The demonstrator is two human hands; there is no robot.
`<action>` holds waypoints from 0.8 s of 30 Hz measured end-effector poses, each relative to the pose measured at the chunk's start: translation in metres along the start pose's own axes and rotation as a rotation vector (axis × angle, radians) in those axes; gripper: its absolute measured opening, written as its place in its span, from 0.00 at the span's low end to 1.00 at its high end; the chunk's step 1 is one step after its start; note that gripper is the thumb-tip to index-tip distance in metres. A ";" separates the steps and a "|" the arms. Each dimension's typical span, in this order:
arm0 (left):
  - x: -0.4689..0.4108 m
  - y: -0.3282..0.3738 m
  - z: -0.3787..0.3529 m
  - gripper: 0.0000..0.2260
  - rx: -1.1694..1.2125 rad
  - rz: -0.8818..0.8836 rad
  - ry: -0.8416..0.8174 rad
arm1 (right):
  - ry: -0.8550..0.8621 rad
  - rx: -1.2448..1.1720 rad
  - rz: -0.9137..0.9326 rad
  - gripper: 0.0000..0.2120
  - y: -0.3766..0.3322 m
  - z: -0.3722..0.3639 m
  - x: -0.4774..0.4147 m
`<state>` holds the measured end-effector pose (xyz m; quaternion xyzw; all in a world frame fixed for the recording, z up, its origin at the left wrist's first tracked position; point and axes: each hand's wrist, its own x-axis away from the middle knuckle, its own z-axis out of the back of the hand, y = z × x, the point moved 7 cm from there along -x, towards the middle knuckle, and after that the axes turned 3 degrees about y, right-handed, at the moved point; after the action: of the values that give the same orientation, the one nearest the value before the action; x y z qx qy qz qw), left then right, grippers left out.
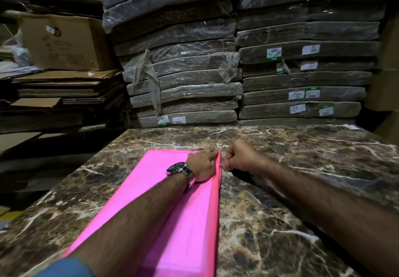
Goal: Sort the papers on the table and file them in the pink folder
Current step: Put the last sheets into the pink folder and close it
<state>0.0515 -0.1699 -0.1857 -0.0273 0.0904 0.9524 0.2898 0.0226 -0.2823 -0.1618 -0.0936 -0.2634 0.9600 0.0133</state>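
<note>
The pink folder [172, 201] is laid closed on the marble table [302, 190]. It is pinned flat near its far right corner by the open left hand [201, 164], so the edge can be pinched by the curled right hand [241, 157] (presumably for opening). No loose papers are seen.

- A folder [190, 222] lay closed on the table [302, 190], left of centre, running from the near edge toward the middle.
- The left hand [201, 164] rested flat on the folder's far right corner.
- The right hand [241, 156] sat just beside that corner, on the table.
- Behind the table stood stacks of wrapped bundles [237, 61]; flattened cardboard [64, 86] and a box [62, 41] were to the left.
</note>
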 end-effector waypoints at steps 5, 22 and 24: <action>0.003 -0.001 -0.001 0.27 -0.009 0.037 -0.011 | -0.137 -0.102 0.077 0.03 -0.021 -0.001 0.082; 0.133 0.039 0.006 0.22 -0.010 -0.049 -0.055 | 0.067 -0.226 0.117 0.09 -0.035 -0.003 0.155; 0.136 0.038 0.004 0.22 -0.022 -0.041 -0.072 | 0.079 -0.213 0.127 0.07 -0.037 -0.005 0.158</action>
<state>-0.0829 -0.1259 -0.1904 0.0018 0.0690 0.9475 0.3121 -0.1323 -0.2363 -0.1743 -0.1488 -0.3565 0.9212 -0.0471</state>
